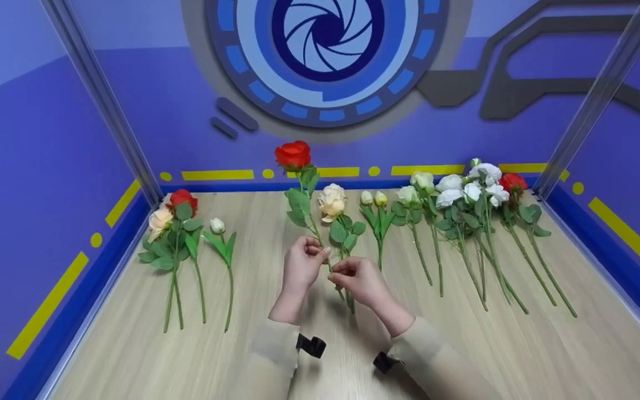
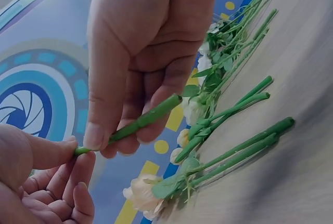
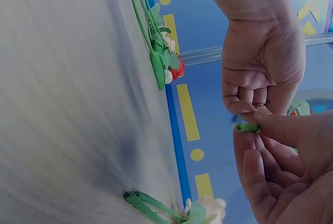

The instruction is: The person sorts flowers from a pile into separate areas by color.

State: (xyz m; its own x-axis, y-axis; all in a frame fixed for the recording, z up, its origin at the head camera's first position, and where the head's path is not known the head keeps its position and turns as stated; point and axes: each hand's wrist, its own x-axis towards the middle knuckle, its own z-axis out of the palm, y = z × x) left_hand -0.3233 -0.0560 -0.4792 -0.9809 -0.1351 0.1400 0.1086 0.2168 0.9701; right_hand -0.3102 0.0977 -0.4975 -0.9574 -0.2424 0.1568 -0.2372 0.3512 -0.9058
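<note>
A red artificial rose (image 1: 293, 155) stands tilted above the table in the head view, leaves along its stem. My left hand (image 1: 302, 266) pinches that stem partway down, between thumb and fingers. Just below, my right hand (image 1: 361, 280) pinches the stem's lower part with thumb and fingertips. The cut end of the stem (image 2: 145, 119) sticks out past the right fingers in the left wrist view. Behind the hands lies a peach rose (image 1: 332, 203), its stems partly covered by the right hand in the head view.
Two tulips (image 1: 380, 222) lie right of the peach rose. Farther right are white roses (image 1: 449, 191) and a red rose (image 1: 513, 182). At left lie another red rose (image 1: 183, 199), a peach rose (image 1: 160, 221) and a white tulip (image 1: 218, 225). Printed walls (image 1: 353, 150) enclose the wooden table (image 1: 125, 355).
</note>
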